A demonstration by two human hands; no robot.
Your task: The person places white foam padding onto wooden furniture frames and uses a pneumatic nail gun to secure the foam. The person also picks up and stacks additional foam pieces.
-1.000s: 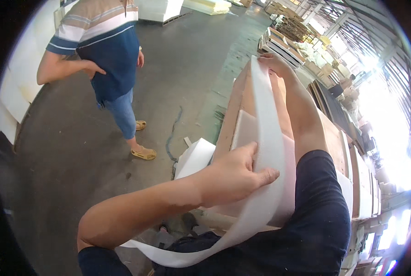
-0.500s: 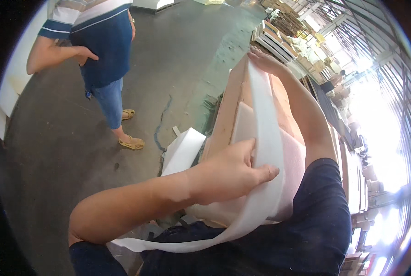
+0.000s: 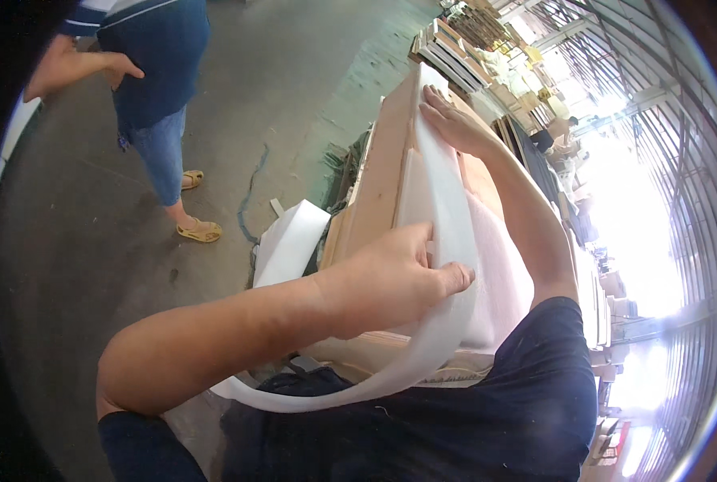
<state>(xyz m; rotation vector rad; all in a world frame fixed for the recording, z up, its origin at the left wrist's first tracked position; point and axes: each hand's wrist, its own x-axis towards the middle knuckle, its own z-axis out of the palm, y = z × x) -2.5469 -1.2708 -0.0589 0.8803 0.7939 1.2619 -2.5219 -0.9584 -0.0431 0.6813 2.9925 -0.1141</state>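
Since the earlier frames, the right hand [image 3: 456, 127] has shifted off the far tip of the white foam strip [image 3: 454, 217] and lies flattened on it just short of that end, fingers extended. The strip runs along the top of the wooden frame [image 3: 377, 183], then loops slackly near and left across the dark shirt [image 3: 422, 442]. The left hand [image 3: 390, 279] pinches it midway, thumb over the top, other fingers partly hidden. Good handling here probably means pressing from the far end nearward, keeping the strip straight and lightly drawn, neither stretched nor twisted. Pink foam [image 3: 501, 269] sits right of the strip, a white block [image 3: 294, 241] lies left of the frame, and a co-worker [image 3: 156, 72] stands farther left.
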